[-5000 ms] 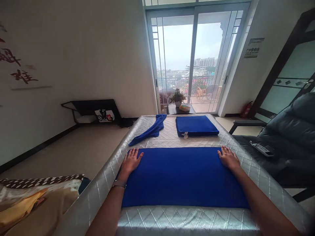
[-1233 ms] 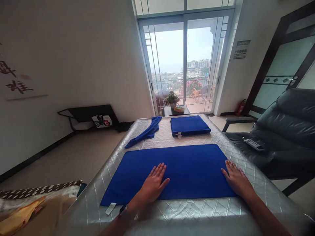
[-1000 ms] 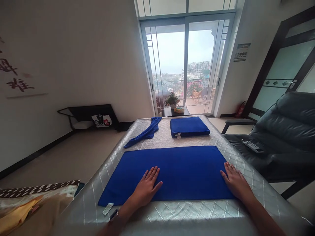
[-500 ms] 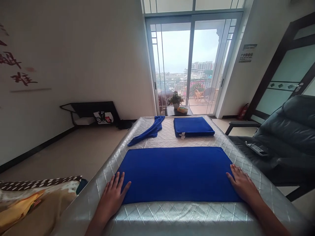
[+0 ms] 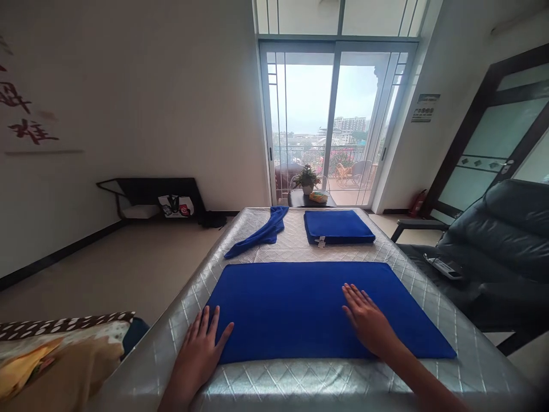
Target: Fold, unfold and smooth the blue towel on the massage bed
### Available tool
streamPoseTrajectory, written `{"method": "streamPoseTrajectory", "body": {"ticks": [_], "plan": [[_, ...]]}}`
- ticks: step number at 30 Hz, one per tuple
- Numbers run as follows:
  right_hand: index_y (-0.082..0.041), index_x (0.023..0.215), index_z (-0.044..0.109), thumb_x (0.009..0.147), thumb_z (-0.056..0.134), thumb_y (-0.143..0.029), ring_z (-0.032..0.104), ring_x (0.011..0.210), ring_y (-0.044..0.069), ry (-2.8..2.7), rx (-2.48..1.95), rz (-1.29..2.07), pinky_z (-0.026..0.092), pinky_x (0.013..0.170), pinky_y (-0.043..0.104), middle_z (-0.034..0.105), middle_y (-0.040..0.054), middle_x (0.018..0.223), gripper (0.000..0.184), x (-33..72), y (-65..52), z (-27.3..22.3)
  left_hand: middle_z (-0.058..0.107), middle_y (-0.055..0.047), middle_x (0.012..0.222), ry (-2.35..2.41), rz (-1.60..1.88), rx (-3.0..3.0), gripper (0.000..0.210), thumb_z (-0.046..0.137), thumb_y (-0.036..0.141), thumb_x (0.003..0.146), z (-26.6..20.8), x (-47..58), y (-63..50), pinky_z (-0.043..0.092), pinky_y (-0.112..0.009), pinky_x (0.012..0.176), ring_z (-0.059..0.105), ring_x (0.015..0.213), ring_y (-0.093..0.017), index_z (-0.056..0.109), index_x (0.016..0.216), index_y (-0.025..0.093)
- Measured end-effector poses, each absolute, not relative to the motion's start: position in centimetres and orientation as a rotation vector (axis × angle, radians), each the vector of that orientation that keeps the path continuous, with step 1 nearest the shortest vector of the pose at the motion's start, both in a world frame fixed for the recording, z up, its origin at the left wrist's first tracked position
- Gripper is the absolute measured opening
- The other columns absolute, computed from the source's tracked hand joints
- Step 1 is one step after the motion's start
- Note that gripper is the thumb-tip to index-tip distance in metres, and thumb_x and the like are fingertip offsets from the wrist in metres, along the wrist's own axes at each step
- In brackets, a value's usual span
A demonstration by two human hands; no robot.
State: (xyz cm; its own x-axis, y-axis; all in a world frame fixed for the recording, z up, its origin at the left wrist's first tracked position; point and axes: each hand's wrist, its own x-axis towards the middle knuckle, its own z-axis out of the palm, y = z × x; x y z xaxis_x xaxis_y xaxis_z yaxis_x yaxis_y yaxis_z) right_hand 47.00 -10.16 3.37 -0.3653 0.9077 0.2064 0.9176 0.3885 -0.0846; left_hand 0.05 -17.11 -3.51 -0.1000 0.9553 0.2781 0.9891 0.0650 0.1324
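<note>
A blue cloth (image 5: 291,309) lies spread flat across the near part of the table, its edges straight. My left hand (image 5: 201,343) rests on the cloth's left edge, fingers stretched and thumb apart. Over the right half of the cloth is my right hand (image 5: 369,323), palm down with its fingers extended; whether it presses on the fabric I cannot tell. Beyond the cloth, a folded stack of blue cloths (image 5: 338,226) with a white tag stands at the far right. A crumpled blue cloth (image 5: 259,233) trails at the far left.
The table wears a silvery quilted cover (image 5: 274,380). A dark armchair (image 5: 510,252) with a remote-like device on its seat stands to the right. Behind the table's far edge, a potted plant (image 5: 307,180) sits by the glass sliding door. Fabrics (image 5: 64,360) are piled at the lower left.
My right hand has moved left from the cloth's right edge to over its right half. My left hand stays at the left edge. The view has shifted slightly.
</note>
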Motion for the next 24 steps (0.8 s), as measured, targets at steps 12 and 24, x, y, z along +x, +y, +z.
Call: {"method": "streamPoseTrajectory", "body": {"ticks": [12, 24], "plan": [[-0.014, 0.161, 0.02, 0.102, 0.012, -0.063, 0.01, 0.155, 0.02, -2.562, -1.592, 0.346, 0.012, 0.127, 0.045, 0.015, 0.0065, 0.167, 0.077, 39.8, -9.5, 2.6, 0.046, -0.013, 0.158, -2.236, -0.4, -1.992, 0.077, 0.029, 0.067, 0.094, -3.8, 0.1, -17.0, 0.036, -0.056, 0.115, 0.034, 0.149, -0.036, 0.044, 0.154, 0.02], [-0.007, 0.16, 0.028, 0.095, 0.013, -0.056, 0.02, 0.154, 0.025, -2.026, -2.202, 0.072, 0.02, 0.125, 0.05, 0.027, 0.0113, 0.166, 0.082, 63.2, -10.8, -2.2, 0.046, -0.015, 0.157, -2.105, -0.347, -2.056, 0.077, 0.022, 0.065, 0.096, -4.9, -1.3, -17.1, 0.036, -0.057, 0.115, 0.034, 0.149, -0.034, 0.045, 0.153, 0.018]]}}
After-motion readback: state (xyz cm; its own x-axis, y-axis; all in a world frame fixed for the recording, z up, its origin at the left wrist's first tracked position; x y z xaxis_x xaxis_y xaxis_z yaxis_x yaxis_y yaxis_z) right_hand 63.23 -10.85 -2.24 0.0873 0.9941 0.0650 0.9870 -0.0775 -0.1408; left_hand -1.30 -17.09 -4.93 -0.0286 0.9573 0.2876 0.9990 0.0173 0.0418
